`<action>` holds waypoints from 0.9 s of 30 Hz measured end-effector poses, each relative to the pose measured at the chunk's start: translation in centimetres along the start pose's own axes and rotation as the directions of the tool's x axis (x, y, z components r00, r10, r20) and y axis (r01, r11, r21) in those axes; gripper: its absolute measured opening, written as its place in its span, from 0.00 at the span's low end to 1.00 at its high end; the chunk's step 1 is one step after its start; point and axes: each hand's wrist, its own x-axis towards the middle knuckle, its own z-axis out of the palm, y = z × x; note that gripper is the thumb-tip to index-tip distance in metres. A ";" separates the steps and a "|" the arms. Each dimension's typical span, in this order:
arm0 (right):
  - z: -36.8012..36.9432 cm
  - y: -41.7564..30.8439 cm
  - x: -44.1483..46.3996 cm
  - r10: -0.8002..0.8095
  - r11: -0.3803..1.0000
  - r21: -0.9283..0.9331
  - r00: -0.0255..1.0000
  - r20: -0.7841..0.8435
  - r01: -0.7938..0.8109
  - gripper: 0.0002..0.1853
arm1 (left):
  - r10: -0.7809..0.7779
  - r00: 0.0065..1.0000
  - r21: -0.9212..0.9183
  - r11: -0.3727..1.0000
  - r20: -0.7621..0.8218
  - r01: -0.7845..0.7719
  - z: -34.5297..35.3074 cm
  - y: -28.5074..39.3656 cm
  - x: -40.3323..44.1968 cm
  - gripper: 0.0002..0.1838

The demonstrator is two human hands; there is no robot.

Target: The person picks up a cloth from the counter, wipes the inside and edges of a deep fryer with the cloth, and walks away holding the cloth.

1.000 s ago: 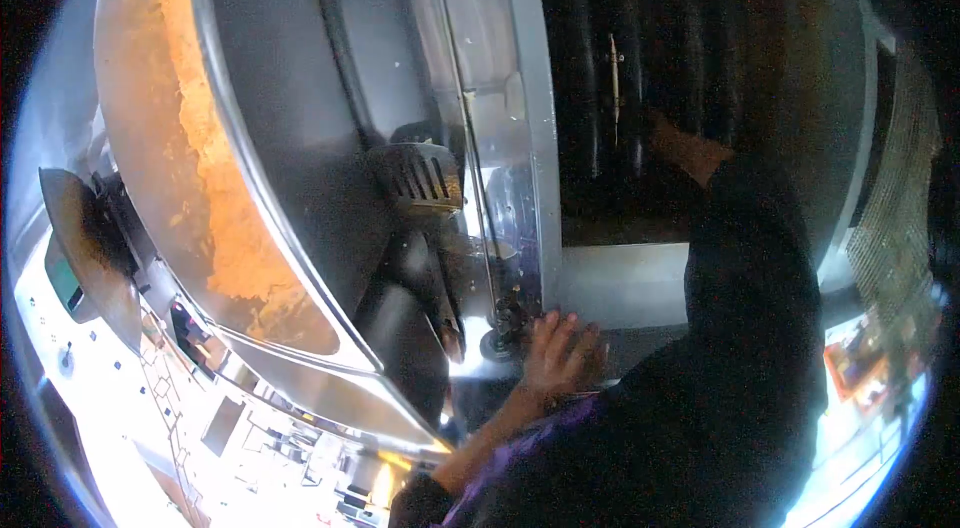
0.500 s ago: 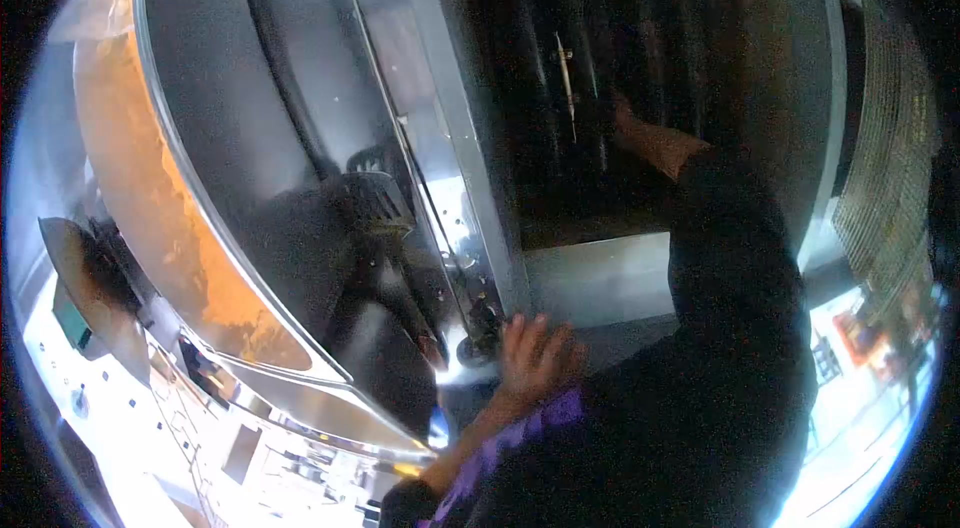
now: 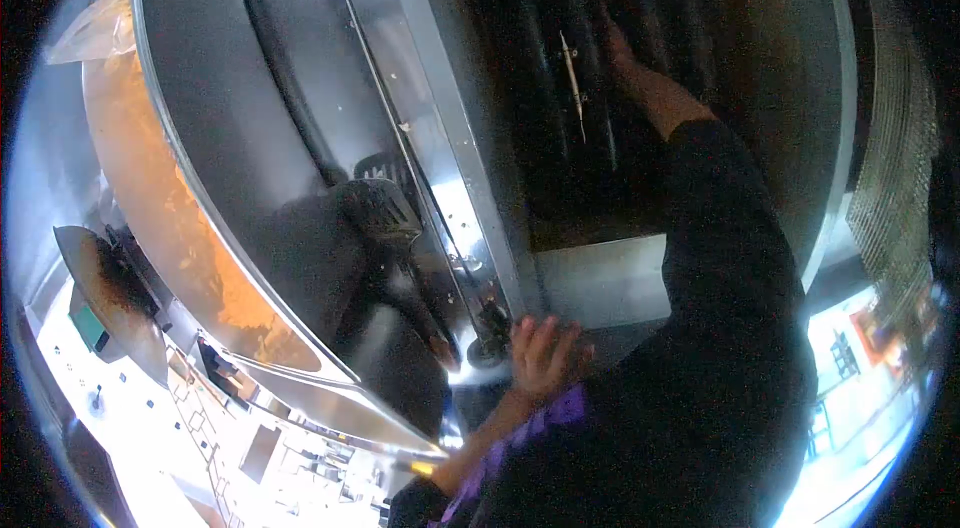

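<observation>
My left hand (image 3: 545,358) lies against the metal ledge (image 3: 600,283) below a dark compartment, its fingers a little apart and nothing in them. Inside the dark compartment (image 3: 500,78), my right hand (image 3: 622,53) reaches toward the ribbed back surface, but its fingers are lost in shadow. Just left of that hand, a thin pale rod-like object (image 3: 573,78) shows against the ribs. A slotted spatula (image 3: 385,208) rests on the steel surface to the left, alongside a long thin metal rod (image 3: 400,128).
At the left is a large curved metal pan or tray (image 3: 150,128) with orange material along it. A dark-stained curved metal piece (image 3: 115,303) and a brightly lit room lie beyond at lower left. Metal mesh (image 3: 895,148) hangs at the far right.
My right hand has moved farther up inside the dark compartment. The view has shifted to the right, so the compartment and ledge sit farther left. My left hand remains at the ledge.
</observation>
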 end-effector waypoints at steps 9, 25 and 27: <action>2.0 -1.3 -4.7 -0.163 0.986 0.009 0.941 0.296 0.168 0.21 | -0.024 1.000 -0.032 0.999 0.010 0.024 -0.4 0.3 0.3 0.20; -2.9 -1.1 -15.3 -0.566 0.812 -0.107 0.819 0.099 0.574 0.23 | -0.077 0.996 -0.041 0.996 0.042 0.079 -0.3 0.6 0.9 0.19; -9.4 -2.2 -17.1 -0.493 0.801 -0.175 0.796 0.351 0.573 0.23 | -0.057 0.998 -0.040 0.998 0.026 0.058 -0.2 0.6 0.9 0.20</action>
